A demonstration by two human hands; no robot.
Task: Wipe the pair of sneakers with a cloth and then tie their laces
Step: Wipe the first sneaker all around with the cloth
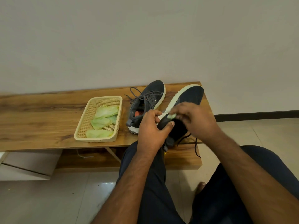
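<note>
Plain pale wall behind; low wooden bench runs along it, tiled floor below. Landmark for all positions: the cream woven basket standing on the bench.

Basket contents: 3 crumpled light-green cloths, lying one behind another from near rim to far rim.

Sneaker 1: dark grey, white sole, upright on the bench just right of the basket, toe toward the wall, heel toward the person. Laces untied, loose ends trailing toward the basket's far right corner. Orange lining visible inside the opening.

Sneaker 2: further right of the basket, beyond sneaker 1, held tilted on its side over the bench's right end, toe toward the wall, white sole edge turned toward the basket. Its laces are untied and hang over the bench's front edge.

Left hand: fingers curled round the heel end of sneaker 2, thumb pressed on the dark upper; firm grip.

Right hand: blurred; fingers bunched and pinching a small wad of light-green cloth, which is pressed against sneaker 2 at the join of sole and upper, just beside the left hand's fingertips.

Person seated facing the bench, dark trousers, knees on the near side, right of the basket; bare toes on the floor between the legs.

Under the bench, below the basket: lower wooden shelf with a white cord.
</note>
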